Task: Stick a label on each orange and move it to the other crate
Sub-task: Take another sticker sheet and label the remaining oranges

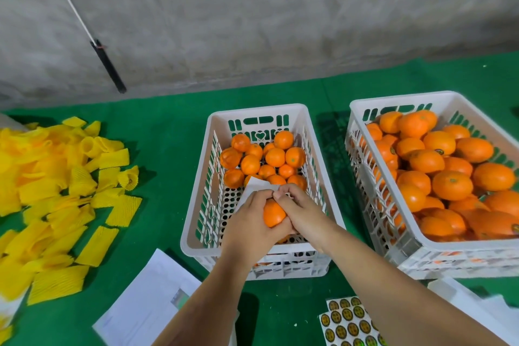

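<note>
Your two hands meet over the near half of the middle crate (196, 236), the white slotted one that serves here as the landmark. Your left hand (248, 222) curls around an orange (273, 213), gripping it from the left and below, and the same hand holds a white strip of backing paper (259, 185) that sticks up past your knuckles toward the far end of the crate. Your right hand (299, 212) lies against the orange from the right, its fingertips bunched at the top of the fruit beside your left thumb — whether they pinch a label there or only press the peel cannot be told, since the spot is hidden.

Inside the middle crate, a cluster of oranges (266, 160) fills the far half; the perforated floor shows bare in the near half under your hands. To the right of that crate, just beside it, a second white crate (373, 185) is heaped with larger oranges (452, 171), some carrying small dark stickers.

In front of the middle crate, toward you and to the right, a sheet of round gold-and-black labels (348, 323) lies on the green table cover (174, 132). Toward you and to the left are white printed papers (146, 306). Well to the left of the crate lies a spread of yellow foam fruit sleeves (61, 194). Beyond the crate is a grey concrete wall (280, 22) — a black-handled white rod (108, 66) slants in front of it.
</note>
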A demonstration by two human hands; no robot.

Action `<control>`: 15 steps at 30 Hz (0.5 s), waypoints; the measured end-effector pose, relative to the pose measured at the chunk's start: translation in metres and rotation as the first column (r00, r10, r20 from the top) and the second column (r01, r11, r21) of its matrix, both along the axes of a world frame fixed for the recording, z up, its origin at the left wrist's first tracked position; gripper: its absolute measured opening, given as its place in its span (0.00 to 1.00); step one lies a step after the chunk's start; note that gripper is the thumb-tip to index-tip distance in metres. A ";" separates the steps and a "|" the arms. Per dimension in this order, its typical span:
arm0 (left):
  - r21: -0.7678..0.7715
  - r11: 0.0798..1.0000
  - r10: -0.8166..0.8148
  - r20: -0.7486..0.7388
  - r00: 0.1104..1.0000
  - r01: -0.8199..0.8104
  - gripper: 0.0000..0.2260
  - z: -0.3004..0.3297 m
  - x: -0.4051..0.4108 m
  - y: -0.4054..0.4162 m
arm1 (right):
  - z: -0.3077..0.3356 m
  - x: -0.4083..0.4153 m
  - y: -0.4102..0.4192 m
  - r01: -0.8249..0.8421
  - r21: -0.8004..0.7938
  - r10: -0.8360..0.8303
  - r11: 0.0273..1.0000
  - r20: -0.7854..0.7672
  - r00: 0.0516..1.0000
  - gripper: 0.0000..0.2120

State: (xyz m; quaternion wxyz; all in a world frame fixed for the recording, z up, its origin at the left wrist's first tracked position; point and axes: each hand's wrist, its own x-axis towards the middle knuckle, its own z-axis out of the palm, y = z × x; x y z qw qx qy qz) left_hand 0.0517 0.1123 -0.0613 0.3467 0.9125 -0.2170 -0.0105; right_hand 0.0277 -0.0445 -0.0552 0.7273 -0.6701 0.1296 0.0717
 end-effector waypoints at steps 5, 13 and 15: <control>0.011 1.000 -0.010 0.034 0.999 0.010 0.29 0.002 -0.003 -0.001 | -0.009 -0.002 -0.004 0.087 -0.083 -0.068 0.993 0.218 0.974 0.08; -0.058 0.998 -0.016 -0.038 0.999 0.014 0.30 0.007 -0.006 0.000 | -0.013 -0.003 -0.007 0.077 -0.135 -0.038 0.988 0.268 0.963 0.12; -0.065 0.998 -0.026 -0.050 0.998 0.022 0.30 0.007 -0.006 0.000 | -0.015 -0.003 -0.008 0.078 -0.174 -0.025 0.982 0.287 0.958 0.11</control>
